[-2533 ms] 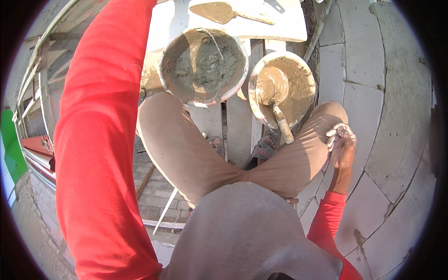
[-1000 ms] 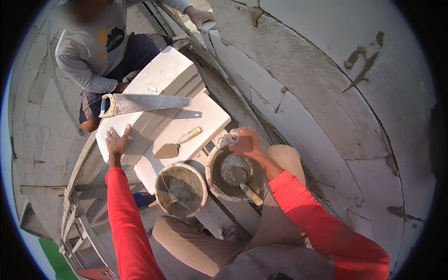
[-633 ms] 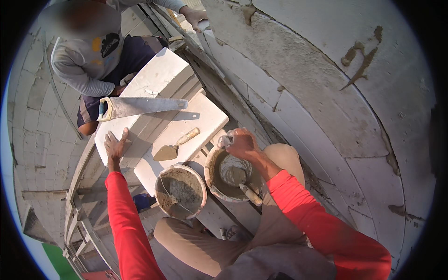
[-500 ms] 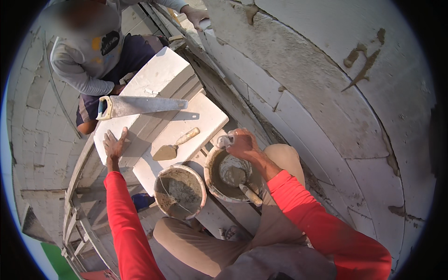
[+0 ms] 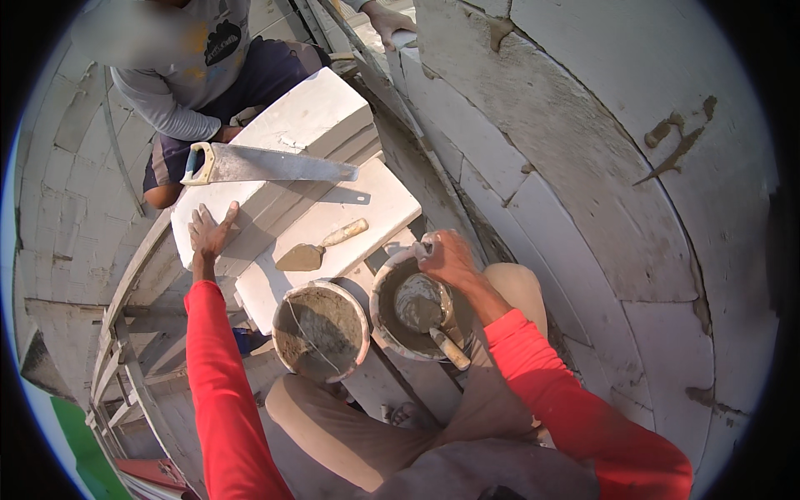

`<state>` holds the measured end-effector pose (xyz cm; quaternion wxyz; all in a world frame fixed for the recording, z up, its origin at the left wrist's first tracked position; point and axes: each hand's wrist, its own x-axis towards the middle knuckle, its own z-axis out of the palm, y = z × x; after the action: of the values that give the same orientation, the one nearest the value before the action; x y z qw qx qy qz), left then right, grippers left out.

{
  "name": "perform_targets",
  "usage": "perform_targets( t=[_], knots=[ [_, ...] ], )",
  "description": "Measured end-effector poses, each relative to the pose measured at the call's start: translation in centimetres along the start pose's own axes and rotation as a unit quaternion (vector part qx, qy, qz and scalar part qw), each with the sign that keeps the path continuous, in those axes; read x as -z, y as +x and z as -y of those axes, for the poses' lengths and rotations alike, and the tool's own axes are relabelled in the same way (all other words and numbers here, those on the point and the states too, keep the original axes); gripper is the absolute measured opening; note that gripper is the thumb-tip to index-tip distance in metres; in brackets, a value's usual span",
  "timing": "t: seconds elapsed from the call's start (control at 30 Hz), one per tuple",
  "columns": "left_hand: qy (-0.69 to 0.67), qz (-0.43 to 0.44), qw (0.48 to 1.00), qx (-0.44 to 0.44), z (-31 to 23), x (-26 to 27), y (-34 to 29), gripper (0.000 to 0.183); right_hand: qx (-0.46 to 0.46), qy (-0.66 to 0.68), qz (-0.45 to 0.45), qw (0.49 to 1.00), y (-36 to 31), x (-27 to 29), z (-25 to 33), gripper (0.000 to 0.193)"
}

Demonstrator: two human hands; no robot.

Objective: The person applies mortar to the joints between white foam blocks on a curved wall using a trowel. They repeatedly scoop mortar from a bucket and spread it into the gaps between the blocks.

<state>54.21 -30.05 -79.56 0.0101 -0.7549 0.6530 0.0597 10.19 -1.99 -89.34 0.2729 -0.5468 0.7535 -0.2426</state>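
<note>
My left hand [image 5: 212,232] lies with spread fingers on the near left end of a stack of white blocks [image 5: 312,112]. Over the far rim of the right mortar bucket [image 5: 387,321], my right hand [image 5: 450,262] is closed, its fingertips pale with mortar; what they hold, if anything, I cannot make out. Inside that bucket sit wet grey mortar and a tool with a worn wooden handle [image 5: 450,348]. A handsaw [image 5: 279,163] rests across the upper block. A pointed trowel [image 5: 300,257] lies on the lower block [image 5: 379,196].
Left of the right bucket stands another mortar bucket [image 5: 362,346] with a thin wire handle. A block wall [image 5: 575,158] rises along my right. Across the stack a co-worker [image 5: 187,92] sits, one hand [image 5: 388,21] at the wall's top. Wooden framing [image 5: 125,325] runs at left.
The view has shifted a little. My right hand has moved slightly to the right over the bucket's far rim. My left hand stays on the block; saw and trowel lie as before.
</note>
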Motion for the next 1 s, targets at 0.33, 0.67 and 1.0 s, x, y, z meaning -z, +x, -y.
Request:
perform_targets(
  t=[0.33,0.67,1.0],
  knots=[
    [-0.024,0.002,1.0,0.015,0.68,-0.74,0.76,0.147,0.003,0.003,0.03,1.0,-0.51,1.08,0.71,0.027],
    [-0.015,-0.006,1.0,0.01,0.84,-0.98,0.98,0.146,0.0,-0.032,0.041,0.999,-0.49,0.99,0.63,0.034],
    [-0.003,-0.005,1.0,0.011,0.85,-0.97,0.99,0.145,0.015,-0.05,0.009,0.999,-0.8,0.61,0.34,0.028]
  ],
)
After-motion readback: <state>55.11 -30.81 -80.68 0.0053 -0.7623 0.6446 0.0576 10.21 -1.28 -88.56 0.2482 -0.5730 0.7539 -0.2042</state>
